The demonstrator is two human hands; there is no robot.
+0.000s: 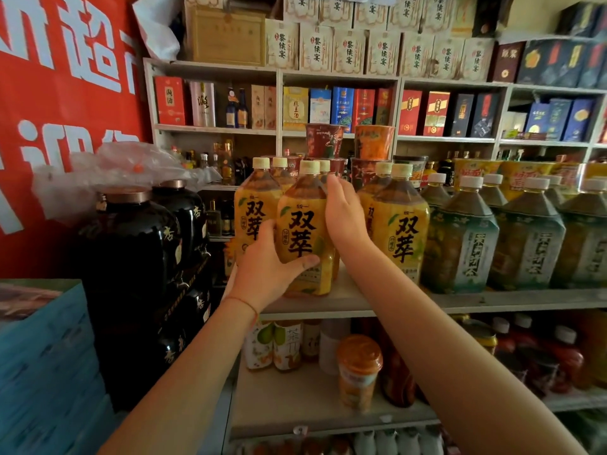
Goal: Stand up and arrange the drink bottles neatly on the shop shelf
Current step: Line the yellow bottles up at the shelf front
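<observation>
Yellow-labelled plastic tea bottle with a cream cap (305, 231), upright at the front edge of the pale shop shelf (492, 302), gripped from both sides. Left hand (266, 270) low on its left flank, thumb pressed across the label's lower front, fingers hidden behind. Right hand (343, 213) higher on its right shoulder, fingers wrapped round toward the back. Just behind and to the left, more yellow-labelled bottles of the same kind (254, 208), standing, touching or nearly so. To the right, beyond a gap taken up by the right forearm, a further pair of matching yellow bottles (399, 224), then a row of green-labelled tea bottles with white caps (463, 238), all upright. Behind, stacked red and orange paper noodle cups (348, 142). At far left, glossy black ceramic jars (138, 238) beside the shelf. On the shelf below, an orange-lidded cup (358, 372) among smaller bottles.
</observation>
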